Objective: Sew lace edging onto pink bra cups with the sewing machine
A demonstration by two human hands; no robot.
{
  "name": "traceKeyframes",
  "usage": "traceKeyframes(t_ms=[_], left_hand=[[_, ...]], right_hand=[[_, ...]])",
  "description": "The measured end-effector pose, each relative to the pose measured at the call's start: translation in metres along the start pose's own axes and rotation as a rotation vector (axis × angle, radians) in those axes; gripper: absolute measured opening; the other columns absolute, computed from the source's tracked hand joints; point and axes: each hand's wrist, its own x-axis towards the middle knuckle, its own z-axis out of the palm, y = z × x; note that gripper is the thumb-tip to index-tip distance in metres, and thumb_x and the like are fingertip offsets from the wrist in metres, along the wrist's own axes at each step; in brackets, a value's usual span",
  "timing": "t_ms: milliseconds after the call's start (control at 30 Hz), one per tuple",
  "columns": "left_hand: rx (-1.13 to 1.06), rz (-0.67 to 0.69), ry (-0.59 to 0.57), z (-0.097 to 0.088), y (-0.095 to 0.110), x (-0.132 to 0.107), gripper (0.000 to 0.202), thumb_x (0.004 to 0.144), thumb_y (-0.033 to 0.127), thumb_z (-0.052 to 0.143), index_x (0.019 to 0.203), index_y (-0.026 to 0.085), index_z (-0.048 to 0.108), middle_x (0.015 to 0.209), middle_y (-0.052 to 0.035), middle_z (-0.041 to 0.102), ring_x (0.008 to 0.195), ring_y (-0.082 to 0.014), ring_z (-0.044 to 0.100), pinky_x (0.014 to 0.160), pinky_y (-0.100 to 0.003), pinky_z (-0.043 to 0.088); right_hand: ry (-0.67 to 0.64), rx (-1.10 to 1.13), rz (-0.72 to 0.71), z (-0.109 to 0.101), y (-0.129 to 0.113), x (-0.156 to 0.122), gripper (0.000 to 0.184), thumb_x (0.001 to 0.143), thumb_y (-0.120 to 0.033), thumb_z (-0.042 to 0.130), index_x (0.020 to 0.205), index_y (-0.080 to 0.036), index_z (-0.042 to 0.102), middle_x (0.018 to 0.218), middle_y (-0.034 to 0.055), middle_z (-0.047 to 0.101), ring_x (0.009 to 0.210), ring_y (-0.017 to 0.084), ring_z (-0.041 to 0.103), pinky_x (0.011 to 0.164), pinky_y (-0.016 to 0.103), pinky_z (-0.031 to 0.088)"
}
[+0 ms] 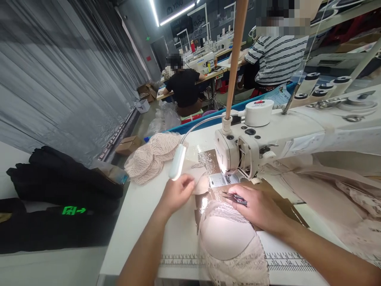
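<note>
My left hand [176,194] is closed, thumb and fingers pinched at the edge of a beige fabric piece [200,179] left of the needle area. In my right hand [258,206] is a pair of dark thread snips [238,199], their blades pointing left, just in front of the sewing machine's metal plate [223,180]. A beige bra cup with lace trim [229,238] lies below the snips, hanging toward the table's front edge. Above the hands stands the white sewing machine head [228,151]; its needle is hard to make out.
Stacked lace cups [145,161] lie at the left of the white table [178,234]. A lamp [177,163] on a bendable neck hangs over my left hand. More beige lace fabric [336,198] lies at right. Two people [184,89] sit at machines beyond.
</note>
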Motion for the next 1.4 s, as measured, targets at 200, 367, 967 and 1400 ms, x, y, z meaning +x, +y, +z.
traceKeyframes(t_ms=[200,367,967,1400], left_hand=[[0.061,-0.024,0.025,0.015,-0.002,0.061,0.06,0.058,0.018,0.072,0.117,0.017,0.059,0.136,-0.012,0.049,0.128,-0.0331,0.04,0.107,-0.039,0.029],[-0.12,-0.153,-0.092,0.02,-0.019,0.057,0.028,0.057,0.021,0.072,0.085,0.016,0.066,0.079,-0.0053,0.067,0.082,-0.0269,0.062,0.075,-0.034,0.048],[-0.872,-0.246,-0.168,0.018,-0.023,0.012,0.034,0.063,0.04,0.076,0.073,0.014,0.057,0.066,0.0006,0.058,0.06,-0.0119,0.054,0.062,-0.025,0.043],[-0.344,0.181,-0.334,0.017,-0.016,0.007,0.055,0.068,0.027,0.074,0.12,0.019,0.057,0.117,-0.0093,0.06,0.105,-0.0227,0.056,0.092,-0.032,0.042]], right_hand=[[-0.321,-0.274,-0.598,0.013,-0.016,-0.01,0.022,0.077,-0.004,0.044,0.083,-0.02,0.058,0.09,0.0045,0.062,0.065,0.014,0.053,0.053,0.026,0.032],[-0.463,-0.295,-0.366,-0.009,0.002,-0.015,0.018,0.054,-0.003,0.05,0.061,-0.019,0.051,0.084,0.0013,0.064,0.067,0.016,0.055,0.053,0.026,0.028],[-0.228,0.47,0.297,0.007,-0.004,0.027,0.045,0.077,-0.037,0.063,0.118,-0.018,0.06,0.121,0.0108,0.063,0.112,0.03,0.057,0.097,0.043,0.044],[-0.32,0.5,0.12,0.01,-0.014,0.02,0.025,0.088,-0.034,0.05,0.067,-0.02,0.048,0.065,-0.0036,0.045,0.063,0.014,0.043,0.057,0.027,0.034]])
